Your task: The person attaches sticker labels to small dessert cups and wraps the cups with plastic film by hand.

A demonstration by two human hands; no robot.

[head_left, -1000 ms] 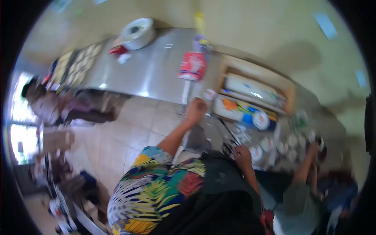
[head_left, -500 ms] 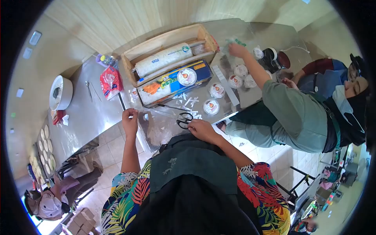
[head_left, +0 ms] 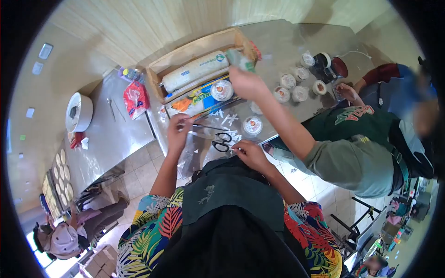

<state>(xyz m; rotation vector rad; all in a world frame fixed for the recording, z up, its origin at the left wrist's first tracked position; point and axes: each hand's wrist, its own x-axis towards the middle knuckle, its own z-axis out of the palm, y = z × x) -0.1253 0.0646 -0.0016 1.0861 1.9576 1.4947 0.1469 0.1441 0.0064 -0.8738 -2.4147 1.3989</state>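
Note:
My left hand (head_left: 177,134) is raised over the near table edge, its fingers pinched together beside the end of a thin dark stick-like tool (head_left: 208,126). What the pinch holds, if anything, is too small to tell. Black-handled scissors (head_left: 222,142) lie among small white paper strips (head_left: 227,119). Just right of their handles is my right hand (head_left: 250,155), fingers curled and drawn together; whatever is in them cannot be made out. Clear plastic film (head_left: 189,155) lies between my hands. A round tub with a printed label (head_left: 252,125) stands beyond my right hand.
A co-worker's arm (head_left: 282,113) reaches across from the right, above the wooden box (head_left: 153,83) with its plastic roll (head_left: 197,72). Several lidded tubs (head_left: 300,93) stand to the right. A red-and-white packet (head_left: 136,99) and white bucket (head_left: 82,111) are at left.
My left hand has moved right, towards the dark tool. My right hand has shifted slightly right, away from the scissors' handles. The co-worker's arm has swung left over the box with green-and-white plastic.

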